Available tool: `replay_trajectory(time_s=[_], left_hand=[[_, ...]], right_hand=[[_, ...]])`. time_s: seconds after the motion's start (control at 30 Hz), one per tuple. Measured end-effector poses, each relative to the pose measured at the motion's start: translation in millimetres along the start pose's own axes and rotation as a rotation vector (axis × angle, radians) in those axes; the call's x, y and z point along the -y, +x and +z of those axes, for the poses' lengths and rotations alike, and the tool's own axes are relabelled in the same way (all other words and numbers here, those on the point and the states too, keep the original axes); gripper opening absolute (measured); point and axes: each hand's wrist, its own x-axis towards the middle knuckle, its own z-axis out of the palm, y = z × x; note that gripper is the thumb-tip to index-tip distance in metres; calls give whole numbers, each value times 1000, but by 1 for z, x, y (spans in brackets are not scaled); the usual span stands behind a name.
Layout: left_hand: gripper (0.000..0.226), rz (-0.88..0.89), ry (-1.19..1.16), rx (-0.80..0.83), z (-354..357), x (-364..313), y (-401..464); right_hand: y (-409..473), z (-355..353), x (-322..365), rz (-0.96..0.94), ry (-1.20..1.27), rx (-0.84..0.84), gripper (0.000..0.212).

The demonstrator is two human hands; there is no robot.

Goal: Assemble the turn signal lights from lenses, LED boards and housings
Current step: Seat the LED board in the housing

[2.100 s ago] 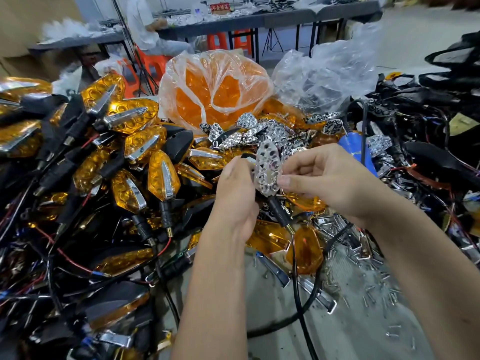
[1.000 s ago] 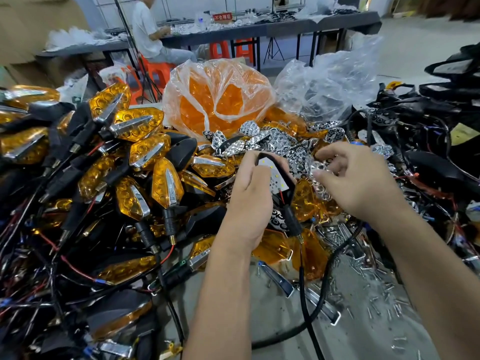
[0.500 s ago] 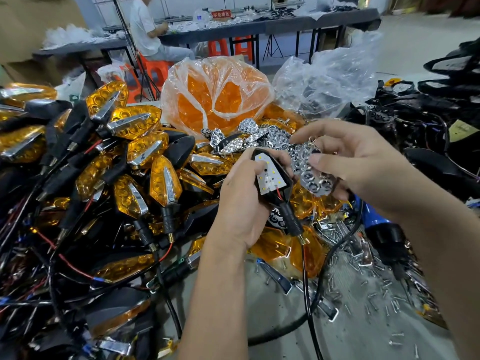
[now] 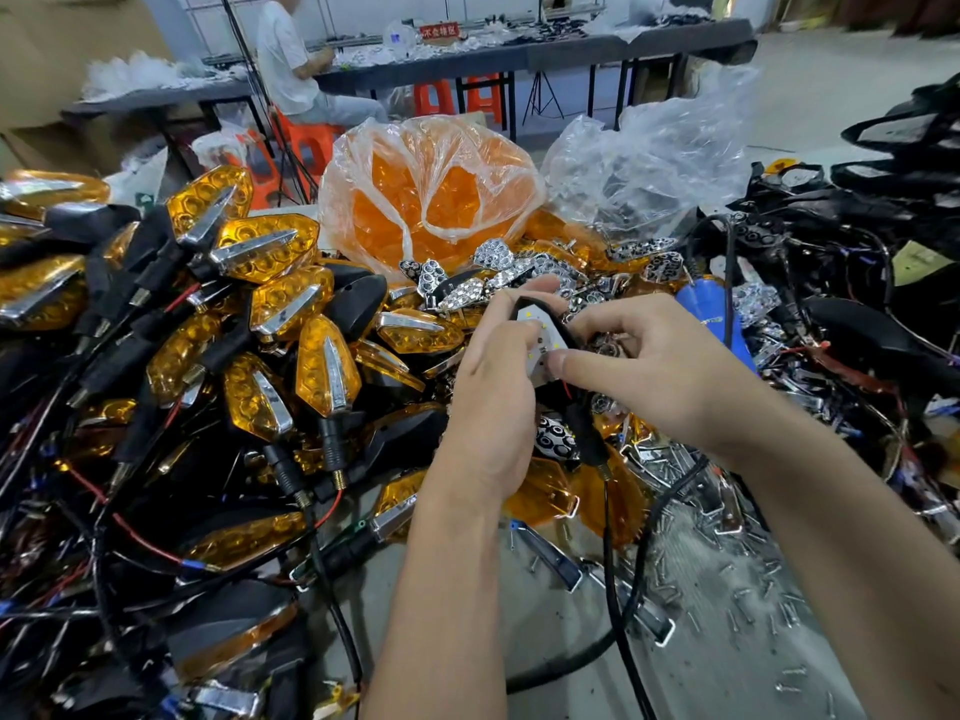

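My left hand [image 4: 496,392] grips a black housing [image 4: 582,433] with a white LED board [image 4: 540,337] seated in it, board facing up. A black cable [image 4: 610,553] hangs from the housing's stem. My right hand [image 4: 660,366] is close against it from the right, its thumb tip on the board's lower edge. Its curled fingers hold a chrome reflector [image 4: 602,348], mostly hidden under them. Loose chrome reflectors [image 4: 514,275] lie in a heap just behind my hands. A clear bag of amber lenses [image 4: 431,200] stands behind that.
Finished amber turn signals [image 4: 311,366] with wires are piled on the left. Black housings and wiring [image 4: 857,304] crowd the right, beside a blue tool [image 4: 709,314]. Screws [image 4: 701,589] litter the grey tabletop in front. A crumpled clear bag [image 4: 649,163] sits behind; a person [image 4: 291,59] works at a far table.
My right hand took a chrome reflector from the heap and has come down against the housing, its thumb now on the LED board. My left hand has kept hold of the housing.
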Motion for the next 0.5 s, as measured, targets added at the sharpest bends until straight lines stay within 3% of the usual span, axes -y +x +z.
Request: replay_trajectory(time_s=[0.2,0.37,0.5], left_hand=[[34,-117,-241,63,1,-3,1],[34,-114,-261,116,1,-5,-1],[32,-113,-233,131,0,-4,-1]], right_hand=[[0,-3,-6,-7,63,10,22],[-2,-8,-7,-24,138,89,16],[-3,-9,-3,-23,146,96,23]])
